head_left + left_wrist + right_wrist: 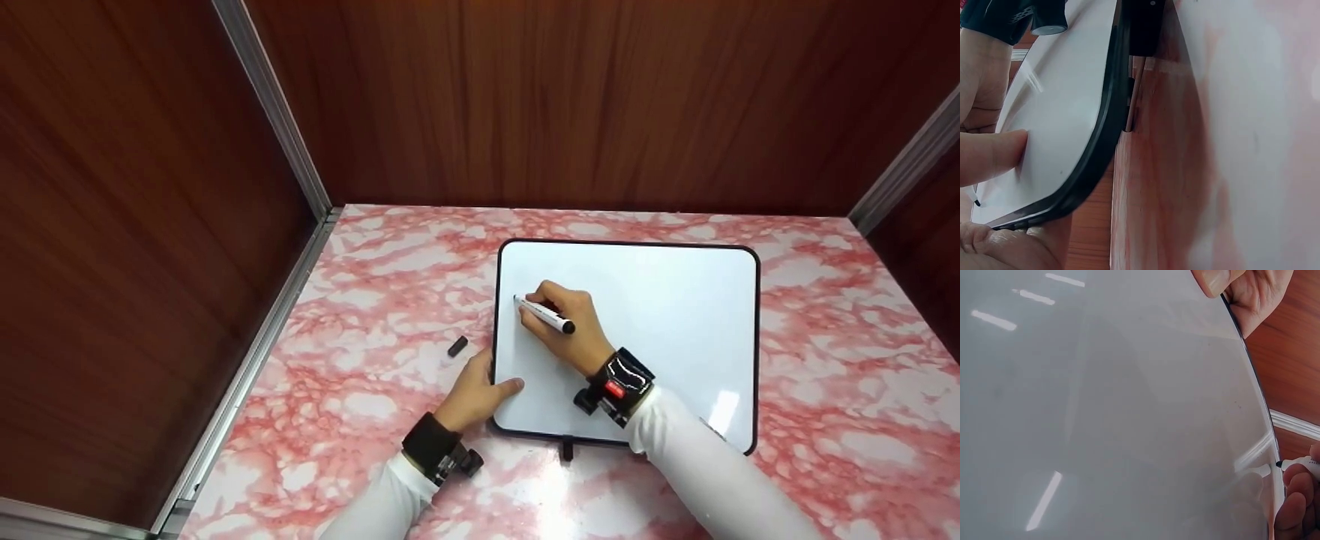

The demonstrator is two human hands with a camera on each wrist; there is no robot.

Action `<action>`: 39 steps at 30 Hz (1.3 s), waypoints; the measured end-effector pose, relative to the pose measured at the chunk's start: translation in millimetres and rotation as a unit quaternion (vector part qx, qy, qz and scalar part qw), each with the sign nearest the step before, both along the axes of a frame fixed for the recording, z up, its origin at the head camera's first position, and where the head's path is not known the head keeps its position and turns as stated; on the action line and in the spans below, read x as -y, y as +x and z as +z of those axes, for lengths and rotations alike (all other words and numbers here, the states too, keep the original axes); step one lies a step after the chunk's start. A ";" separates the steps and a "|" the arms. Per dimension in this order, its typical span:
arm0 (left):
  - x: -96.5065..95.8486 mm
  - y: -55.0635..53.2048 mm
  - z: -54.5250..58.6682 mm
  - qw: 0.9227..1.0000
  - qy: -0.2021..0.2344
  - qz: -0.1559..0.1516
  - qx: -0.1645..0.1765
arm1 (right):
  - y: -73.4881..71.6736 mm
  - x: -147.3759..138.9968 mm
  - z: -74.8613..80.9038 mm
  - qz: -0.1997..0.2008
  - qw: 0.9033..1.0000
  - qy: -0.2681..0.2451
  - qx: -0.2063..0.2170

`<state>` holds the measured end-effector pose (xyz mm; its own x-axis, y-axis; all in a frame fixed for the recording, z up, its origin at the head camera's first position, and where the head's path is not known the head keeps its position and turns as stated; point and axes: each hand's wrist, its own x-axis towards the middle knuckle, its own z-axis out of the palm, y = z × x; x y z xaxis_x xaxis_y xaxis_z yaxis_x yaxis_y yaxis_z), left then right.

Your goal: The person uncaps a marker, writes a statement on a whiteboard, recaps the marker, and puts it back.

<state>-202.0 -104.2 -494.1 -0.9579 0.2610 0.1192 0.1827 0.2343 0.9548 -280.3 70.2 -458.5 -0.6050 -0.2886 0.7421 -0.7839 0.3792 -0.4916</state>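
A whiteboard (660, 322) with a thin black frame stands over the table, propped up from beneath as the left wrist view shows. My left hand (476, 394) grips its left edge near the lower corner, thumb (994, 154) on the white face and fingers around the back. In my right hand (574, 322) a white marker (547, 313) with a black end is pinched. Its dark tip (1279, 464) is at the board's surface near the left edge; whether it touches is hard to tell. The white face bears no clear writing.
A small black marker cap (457, 346) lies on the red-and-white marbled table (367, 322), left of the board. Some small black piece (567, 448) sticks out below the board's lower edge. Brown wood-grain panels (562, 105) with metal rails enclose the table at back and sides.
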 end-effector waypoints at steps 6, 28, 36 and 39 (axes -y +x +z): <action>1.1 5.6 12.1 1.000 -0.010 -0.005 -0.019 | 2.7 -1.2 -0.2 -0.001 1.000 0.009 0.007; 1.9 -10.8 -22.3 0.999 -0.038 0.013 -0.023 | 29.0 -4.6 -19.8 0.047 0.998 0.020 0.037; 0.9 6.1 12.6 0.999 -0.028 0.000 -0.029 | 32.7 -4.6 -23.4 0.046 0.998 0.022 0.041; 0.6 1.2 0.7 0.999 -0.031 0.004 -0.031 | 32.5 -5.5 -23.6 0.049 0.998 0.021 0.042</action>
<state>-200.9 -104.9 -493.4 -0.9510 0.2631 0.1626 0.2397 0.2948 0.9250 -247.8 75.7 -482.1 -0.6316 -0.3781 0.6769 -0.7752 0.3246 -0.5420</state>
